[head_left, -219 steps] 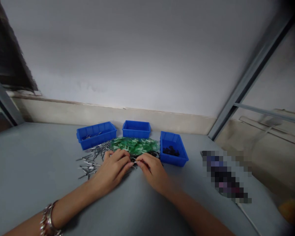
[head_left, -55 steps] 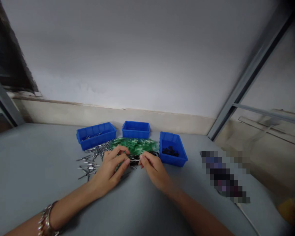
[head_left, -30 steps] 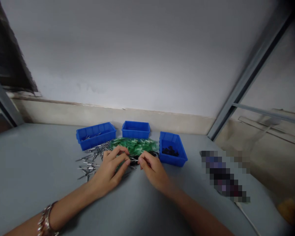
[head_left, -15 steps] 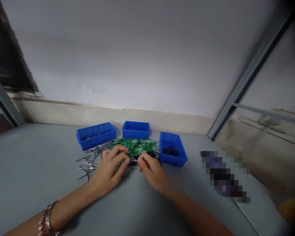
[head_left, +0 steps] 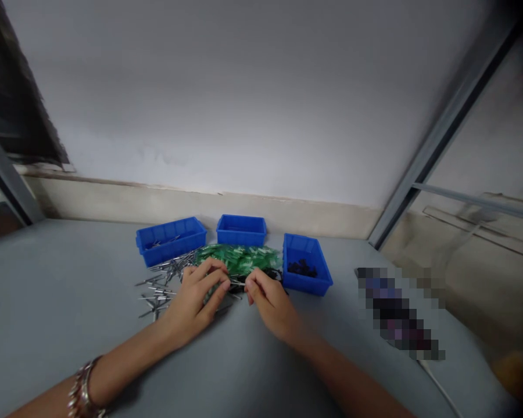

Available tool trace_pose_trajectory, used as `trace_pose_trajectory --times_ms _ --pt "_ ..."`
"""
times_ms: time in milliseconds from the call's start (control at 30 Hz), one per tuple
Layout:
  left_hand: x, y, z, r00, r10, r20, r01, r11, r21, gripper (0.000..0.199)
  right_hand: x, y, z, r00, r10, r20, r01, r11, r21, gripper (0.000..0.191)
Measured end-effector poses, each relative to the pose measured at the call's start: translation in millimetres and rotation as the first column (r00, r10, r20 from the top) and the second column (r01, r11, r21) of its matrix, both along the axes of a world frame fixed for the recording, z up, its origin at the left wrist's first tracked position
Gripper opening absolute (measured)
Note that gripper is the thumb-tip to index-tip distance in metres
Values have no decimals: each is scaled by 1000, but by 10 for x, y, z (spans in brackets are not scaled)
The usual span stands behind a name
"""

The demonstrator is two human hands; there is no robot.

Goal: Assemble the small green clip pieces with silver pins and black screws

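My left hand (head_left: 194,301) is curled over the front of a heap of green plastic pieces (head_left: 239,259), and a green piece (head_left: 207,296) shows beneath its fingers. My right hand (head_left: 268,303) is pinched close to it, its fingertips at a thin metal pin (head_left: 237,283) lying between the hands. Loose steel pins (head_left: 159,293) are scattered to the left of my left hand. Small black parts (head_left: 265,273) lie just above my right hand. My fingers hide what exactly they grip.
Several blue plastic bins stand in a row behind the heap: one (head_left: 171,242) holds a few pins, a middle one (head_left: 241,230), and one (head_left: 305,283) holds black parts. A pixelated object (head_left: 398,310) and a white cable (head_left: 436,383) lie on the grey table (head_left: 70,290).
Both hands stay together at the front of the heap, with small finger shifts only. A green piece now shows under my left hand, unlike in the oldest frame.
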State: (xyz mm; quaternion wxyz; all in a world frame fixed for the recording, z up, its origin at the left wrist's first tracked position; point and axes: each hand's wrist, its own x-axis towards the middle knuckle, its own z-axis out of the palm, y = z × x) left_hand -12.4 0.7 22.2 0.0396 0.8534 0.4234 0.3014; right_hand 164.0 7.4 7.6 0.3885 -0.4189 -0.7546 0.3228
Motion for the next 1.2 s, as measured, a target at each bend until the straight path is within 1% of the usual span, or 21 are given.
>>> trace_pose_trajectory --times_ms 100,233,400,500,667,800,900,1000,1100,1200 --pt "-3 6 9 1000 -1 6 1 1000 2 22 -5 -2 -3 1000 7 18 -7 1000 1 23" --pt "8 5 18 1000 -4 -29 3 1000 -30 22 14 -2 9 1000 3 -22 -2 999 51 24" --pt "13 4 5 996 -65 -55 59 994 -97 22 32 -12 42 999 -39 -34 43 994 100 24" --pt "2 4 5 998 -57 -16 56 995 -87 22 26 -7 29 999 -33 -5 33 995 98 23" --pt "-10 0 17 998 -31 56 33 999 -30 20 9 4 -41 997 11 81 -18 996 87 22" --pt "-3 0 25 999 -24 20 25 999 -41 20 12 1 -40 998 -3 56 -4 993 122 24" --pt "8 1 34 999 -45 -30 42 996 -84 22 17 -10 6 1000 -22 4 21 989 143 24" --pt "16 2 43 997 -66 -42 60 991 -118 22 20 -23 51 999 -36 -27 40 987 155 25" --pt "15 -1 47 997 -69 -30 65 991 -120 21 19 -25 60 999 -42 -10 43 989 143 24" --pt "5 -4 41 999 -53 -5 52 994 -92 20 13 -16 28 999 -40 36 35 991 128 22"
